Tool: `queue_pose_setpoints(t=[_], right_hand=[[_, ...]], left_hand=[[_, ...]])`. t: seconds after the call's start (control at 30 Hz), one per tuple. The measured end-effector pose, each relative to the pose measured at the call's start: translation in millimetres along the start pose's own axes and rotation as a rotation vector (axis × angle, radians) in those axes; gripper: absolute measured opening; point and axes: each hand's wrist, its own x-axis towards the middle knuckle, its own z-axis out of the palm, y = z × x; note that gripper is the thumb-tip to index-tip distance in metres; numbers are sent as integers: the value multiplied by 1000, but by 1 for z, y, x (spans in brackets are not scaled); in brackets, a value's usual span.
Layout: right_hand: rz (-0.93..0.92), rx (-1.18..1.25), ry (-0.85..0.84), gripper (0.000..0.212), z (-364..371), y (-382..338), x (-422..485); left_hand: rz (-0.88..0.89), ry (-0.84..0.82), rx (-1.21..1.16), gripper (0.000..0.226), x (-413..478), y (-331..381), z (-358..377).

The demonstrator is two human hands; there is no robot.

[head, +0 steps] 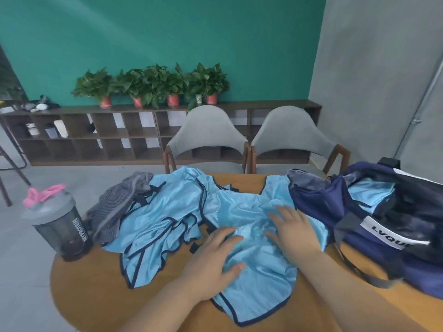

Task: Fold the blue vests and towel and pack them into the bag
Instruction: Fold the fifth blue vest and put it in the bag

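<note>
- Shaker bottle [60, 226]: dark, with a grey lid and pink loop. It stands upright at the left edge of the worktop [96, 283], just beside the towel.
- Towel [115, 207]: grey and striped, crumpled at the far-left edge, touching the left vest.
- Left vest [155, 224]: light blue with dark trim, rumpled and unfolded, lying between the towel and the near vest.
- Near vest [254, 271]: light blue, spread over the middle of the worktop, its hem close to the near edge.
- Bag [388, 226]: navy, open-topped, at the right edge and touching the near vest. A folded blue piece [370, 191] lies inside, and a grey strap [359, 271] trails toward the near-right edge.
- Left hand [215, 257]: flat on the near vest, fingers straight, grasping nothing.
- Right hand [293, 230]: flat on the same vest just beside the bag, fingers spread, grasping nothing.
- Chairs [208, 130]: two grey ones, beyond the far edge.
- Open room: bare worktop at the near-left edge, and a small patch at the far edge between the vests' shoulders.
</note>
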Motion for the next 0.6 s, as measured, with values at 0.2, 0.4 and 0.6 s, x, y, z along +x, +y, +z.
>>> queue_pose_setpoints(t=[0.2,0.4,0.6], right_hand=[[-102,328,245,36,-15,-63,-39],[29,242,164,65,6,-67,-64],[-358,458,69,57,-4,-69,-73]], left_hand=[[-113,-21,134,66,1,-11,14],[-225,215,84,58,5,-16,23],[-36,413,33,21,-6,-19,25]])
